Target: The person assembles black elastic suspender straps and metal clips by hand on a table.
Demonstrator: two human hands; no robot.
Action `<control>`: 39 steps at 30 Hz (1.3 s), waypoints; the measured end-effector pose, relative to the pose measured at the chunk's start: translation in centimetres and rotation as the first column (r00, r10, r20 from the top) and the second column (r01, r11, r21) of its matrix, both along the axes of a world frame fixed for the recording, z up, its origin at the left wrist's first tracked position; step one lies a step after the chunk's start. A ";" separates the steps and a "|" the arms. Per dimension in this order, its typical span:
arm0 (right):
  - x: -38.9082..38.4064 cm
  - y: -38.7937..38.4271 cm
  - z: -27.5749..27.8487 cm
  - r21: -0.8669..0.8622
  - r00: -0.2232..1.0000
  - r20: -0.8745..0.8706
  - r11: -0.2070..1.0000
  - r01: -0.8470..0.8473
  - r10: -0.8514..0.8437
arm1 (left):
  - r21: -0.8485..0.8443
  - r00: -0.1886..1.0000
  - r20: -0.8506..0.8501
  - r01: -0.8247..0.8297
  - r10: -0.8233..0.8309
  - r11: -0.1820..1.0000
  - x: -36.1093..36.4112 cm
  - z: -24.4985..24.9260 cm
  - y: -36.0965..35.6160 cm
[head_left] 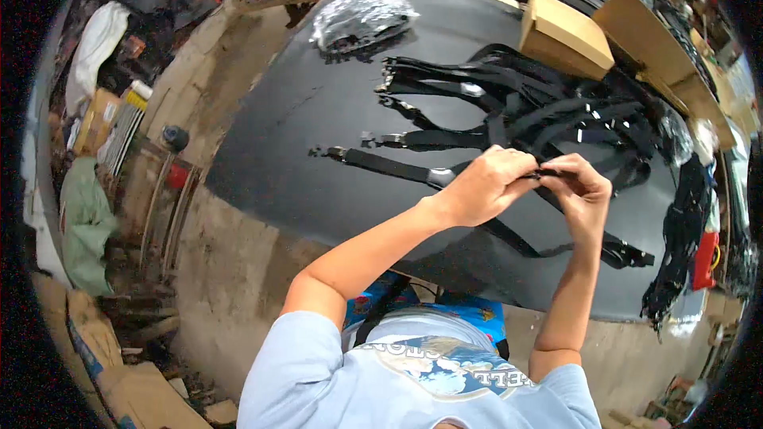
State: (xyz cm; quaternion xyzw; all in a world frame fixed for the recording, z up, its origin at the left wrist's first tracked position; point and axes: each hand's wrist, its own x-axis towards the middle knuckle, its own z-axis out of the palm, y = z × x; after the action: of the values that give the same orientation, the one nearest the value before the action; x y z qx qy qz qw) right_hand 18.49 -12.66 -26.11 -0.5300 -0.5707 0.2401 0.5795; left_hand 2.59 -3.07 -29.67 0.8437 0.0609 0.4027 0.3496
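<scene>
My left hand [494, 181] and my right hand [580, 189] meet over the black table, fingertips pinched together on a black suspender strap [389, 166]. The small dark part between the fingers is mostly hidden. From my left hand the strap runs left, ending in a metal clip [337, 153]. Another black strap [517, 240] passes below my hands toward a dark clip end [632, 255] at the right. Just beyond my hands lies a tangled pile of black suspenders [524, 103], several clip ends pointing left.
A clear plastic bag [362, 20] with dark contents lies on the table's far left. An open cardboard box [566, 34] stands behind the pile. Black straps [682, 230] hang at the right edge, near a red object [705, 260]. The black tabletop [278, 135] extends left.
</scene>
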 end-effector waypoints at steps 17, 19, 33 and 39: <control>-4.2 1.0 -0.2 0.316 0.815 0.532 0.947 0.059 -0.229 | -0.081 0.989 0.078 -0.120 0.126 0.989 -2.0 -1.1 -0.7; -4.2 1.2 -0.3 0.311 0.803 0.558 0.950 0.029 -0.207 | -0.154 0.979 0.113 -0.153 0.171 0.976 -2.1 -1.7 -1.3; -3.4 5.8 -1.8 0.025 0.828 0.547 0.986 -0.168 0.127 | -0.889 0.843 -0.054 -0.285 0.535 0.359 -12.2 -4.1 3.9; -1.0 14.3 -4.3 0.193 0.710 0.704 0.960 -0.203 0.008 | -0.845 0.866 -0.186 -0.382 0.463 0.374 -14.1 -5.6 3.9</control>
State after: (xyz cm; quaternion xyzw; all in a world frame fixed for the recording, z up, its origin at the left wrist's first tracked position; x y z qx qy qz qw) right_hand 17.51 1.60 -30.39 -0.4679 -0.8022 -0.0201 0.3703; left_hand -11.49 0.78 -35.29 0.4925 0.4520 0.4268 0.6092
